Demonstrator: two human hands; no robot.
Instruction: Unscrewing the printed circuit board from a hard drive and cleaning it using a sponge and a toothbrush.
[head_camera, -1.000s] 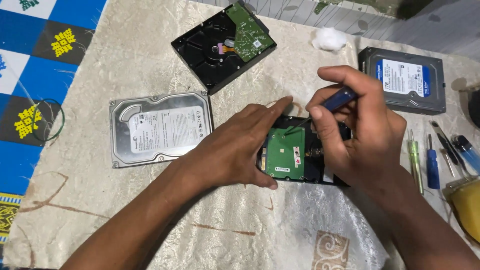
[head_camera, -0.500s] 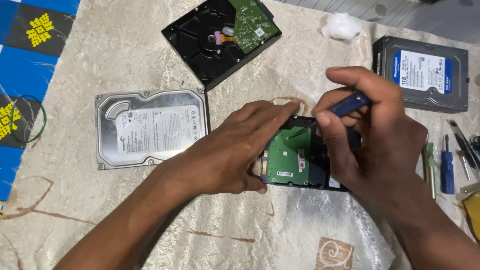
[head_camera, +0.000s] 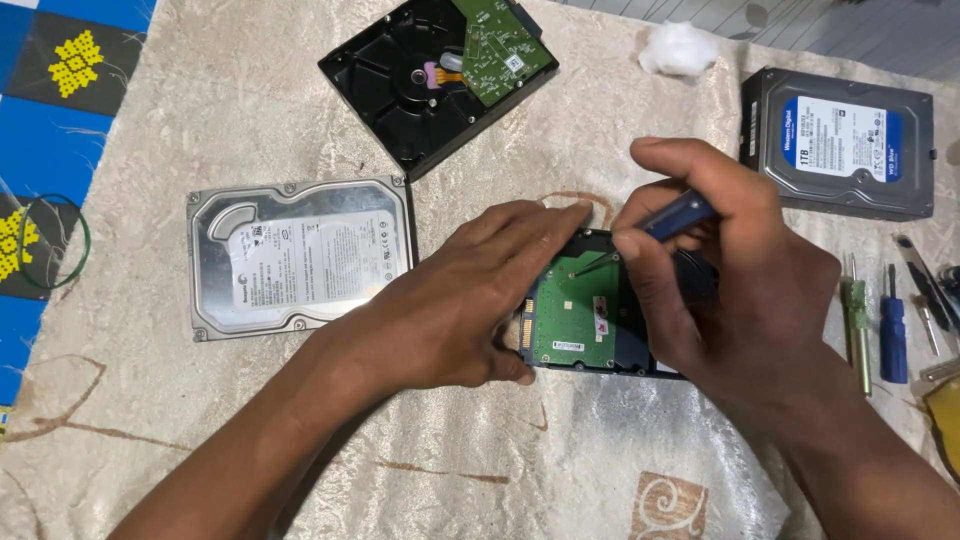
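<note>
Screwdriver on green circuit board

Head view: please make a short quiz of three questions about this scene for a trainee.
1. True or false: the right hand holds a blue-handled screwdriver.
2. What does the left hand press on? A) cotton ball B) hard drive with green circuit board C) silver hard drive
3. How many hard drives lie on the cloth?

Key: 1 true; 2 B; 3 four.
</note>
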